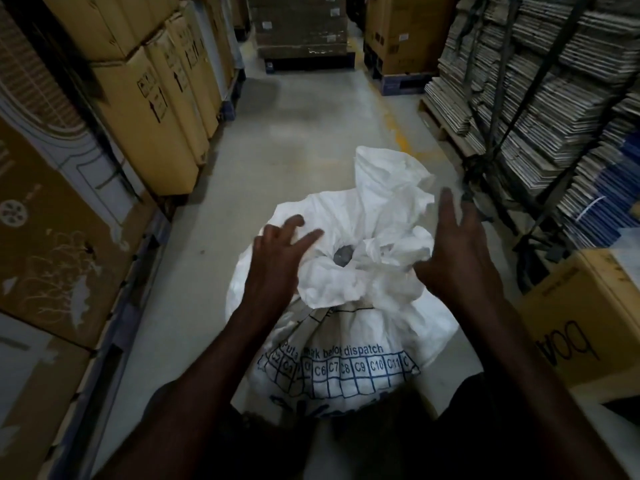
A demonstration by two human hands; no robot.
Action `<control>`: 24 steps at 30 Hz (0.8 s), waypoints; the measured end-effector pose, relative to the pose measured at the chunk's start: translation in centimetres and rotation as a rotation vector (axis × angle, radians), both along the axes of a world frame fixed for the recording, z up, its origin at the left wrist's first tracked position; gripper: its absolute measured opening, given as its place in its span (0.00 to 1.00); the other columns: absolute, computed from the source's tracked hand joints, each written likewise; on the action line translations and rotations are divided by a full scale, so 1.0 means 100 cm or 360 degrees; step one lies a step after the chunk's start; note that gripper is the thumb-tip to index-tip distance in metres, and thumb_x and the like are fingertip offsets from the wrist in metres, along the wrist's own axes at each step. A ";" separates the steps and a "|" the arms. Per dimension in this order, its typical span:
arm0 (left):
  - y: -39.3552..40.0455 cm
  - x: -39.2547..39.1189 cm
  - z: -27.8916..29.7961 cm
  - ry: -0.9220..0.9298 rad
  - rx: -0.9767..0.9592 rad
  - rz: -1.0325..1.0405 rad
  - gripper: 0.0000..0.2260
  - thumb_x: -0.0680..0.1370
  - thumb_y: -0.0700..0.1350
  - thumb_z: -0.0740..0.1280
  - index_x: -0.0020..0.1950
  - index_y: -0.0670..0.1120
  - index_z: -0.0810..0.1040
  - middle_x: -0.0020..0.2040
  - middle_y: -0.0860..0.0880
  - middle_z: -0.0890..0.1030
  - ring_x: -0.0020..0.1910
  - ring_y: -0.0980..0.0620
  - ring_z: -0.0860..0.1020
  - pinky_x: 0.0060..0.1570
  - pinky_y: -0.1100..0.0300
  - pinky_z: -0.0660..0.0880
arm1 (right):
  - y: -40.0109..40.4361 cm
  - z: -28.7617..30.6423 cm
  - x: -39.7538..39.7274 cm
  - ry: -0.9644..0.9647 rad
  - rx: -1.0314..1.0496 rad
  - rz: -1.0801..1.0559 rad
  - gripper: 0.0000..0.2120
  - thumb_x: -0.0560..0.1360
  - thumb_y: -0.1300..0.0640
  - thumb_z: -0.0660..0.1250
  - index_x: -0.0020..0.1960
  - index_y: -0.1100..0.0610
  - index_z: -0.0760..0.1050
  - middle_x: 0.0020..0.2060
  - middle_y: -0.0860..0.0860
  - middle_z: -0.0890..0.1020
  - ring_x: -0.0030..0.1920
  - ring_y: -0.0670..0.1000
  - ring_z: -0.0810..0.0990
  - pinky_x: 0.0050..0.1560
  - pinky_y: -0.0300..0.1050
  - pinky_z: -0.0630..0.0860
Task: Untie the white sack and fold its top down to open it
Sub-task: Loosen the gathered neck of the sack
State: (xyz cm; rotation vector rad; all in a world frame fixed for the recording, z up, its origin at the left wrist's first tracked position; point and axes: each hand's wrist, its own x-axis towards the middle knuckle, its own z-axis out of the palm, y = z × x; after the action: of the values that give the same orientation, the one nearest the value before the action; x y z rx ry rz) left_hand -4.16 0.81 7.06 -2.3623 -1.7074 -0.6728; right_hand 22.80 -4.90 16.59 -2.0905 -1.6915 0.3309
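Note:
A full white woven sack (346, 327) with a blue printed grid stands on the concrete floor right in front of me. Its crumpled top (384, 202) is gathered loosely around a small dark opening in the middle. My left hand (277, 258) hovers at the left side of the gathered top, fingers spread and slightly bent, holding nothing. My right hand (457, 251) is at the right side of the top, fingers straight and spread, thumb near the fabric. Whether either hand touches the fabric is unclear.
Stacked cardboard boxes (152, 109) line the left of the aisle. Strapped stacks of flattened cartons (554, 98) fill the right side. A brown box (588, 317) sits close at my right. More pallets of boxes (304, 29) close off the aisle ahead.

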 end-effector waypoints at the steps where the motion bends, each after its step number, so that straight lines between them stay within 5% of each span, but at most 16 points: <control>1: 0.004 0.003 -0.005 0.0000 -0.0015 -0.0162 0.36 0.67 0.31 0.74 0.72 0.54 0.80 0.71 0.48 0.76 0.58 0.41 0.77 0.55 0.48 0.72 | -0.004 0.012 -0.010 0.0002 0.0164 0.0118 0.51 0.73 0.67 0.74 0.86 0.50 0.49 0.84 0.58 0.53 0.82 0.61 0.58 0.76 0.57 0.67; 4: 0.011 0.013 -0.018 -0.0029 -0.0138 -0.0370 0.28 0.70 0.30 0.72 0.67 0.49 0.83 0.66 0.47 0.79 0.58 0.42 0.80 0.55 0.47 0.79 | -0.004 0.032 -0.050 0.0202 0.0560 0.0453 0.41 0.71 0.74 0.68 0.82 0.57 0.64 0.79 0.57 0.68 0.77 0.56 0.69 0.74 0.39 0.63; 9: 0.016 0.025 -0.029 0.0033 -0.0097 -0.0377 0.26 0.79 0.38 0.66 0.79 0.47 0.72 0.81 0.41 0.69 0.82 0.40 0.66 0.77 0.40 0.67 | 0.019 0.003 -0.096 0.0256 0.0363 0.0804 0.35 0.73 0.72 0.67 0.79 0.59 0.68 0.75 0.55 0.74 0.73 0.54 0.75 0.73 0.46 0.72; 12: 0.006 0.032 -0.028 0.0178 -0.0210 -0.0235 0.31 0.82 0.46 0.64 0.85 0.46 0.63 0.87 0.40 0.59 0.87 0.37 0.53 0.83 0.37 0.56 | 0.039 -0.021 -0.095 0.0063 0.0174 0.0830 0.33 0.77 0.68 0.66 0.81 0.59 0.64 0.77 0.55 0.71 0.76 0.54 0.71 0.76 0.45 0.65; 15: -0.002 0.035 -0.030 0.0098 -0.0351 -0.0079 0.38 0.81 0.67 0.51 0.87 0.51 0.56 0.88 0.43 0.52 0.86 0.33 0.48 0.82 0.31 0.51 | 0.051 -0.046 -0.081 -0.0430 0.0072 0.0767 0.32 0.79 0.57 0.69 0.81 0.52 0.64 0.80 0.52 0.67 0.81 0.55 0.63 0.82 0.62 0.52; 18: 0.001 0.030 -0.039 0.0096 -0.0593 0.0034 0.51 0.70 0.82 0.51 0.88 0.59 0.46 0.88 0.48 0.39 0.86 0.32 0.40 0.79 0.27 0.48 | 0.050 -0.060 -0.060 -0.0581 -0.0267 0.0657 0.36 0.78 0.49 0.71 0.82 0.41 0.60 0.85 0.49 0.56 0.85 0.63 0.52 0.76 0.80 0.43; 21: 0.004 0.020 -0.048 0.0021 -0.0800 0.0035 0.61 0.63 0.85 0.63 0.87 0.61 0.38 0.86 0.52 0.30 0.85 0.33 0.35 0.79 0.26 0.48 | 0.047 -0.080 -0.033 -0.0649 -0.0410 0.0571 0.38 0.78 0.50 0.70 0.83 0.39 0.57 0.86 0.48 0.49 0.85 0.62 0.48 0.74 0.84 0.46; 24: 0.005 0.006 -0.061 -0.0124 -0.1061 0.0086 0.67 0.60 0.82 0.71 0.85 0.63 0.33 0.83 0.55 0.24 0.85 0.36 0.32 0.78 0.24 0.47 | 0.043 -0.106 -0.006 -0.0504 -0.0727 0.0354 0.40 0.79 0.40 0.68 0.84 0.39 0.52 0.86 0.50 0.45 0.84 0.63 0.52 0.72 0.84 0.53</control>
State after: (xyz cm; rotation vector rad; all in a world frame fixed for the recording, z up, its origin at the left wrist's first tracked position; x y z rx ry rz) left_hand -3.53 1.28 0.98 -2.6972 -2.2993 -0.1938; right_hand 22.21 -0.64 6.04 -2.3734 -2.2147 0.5178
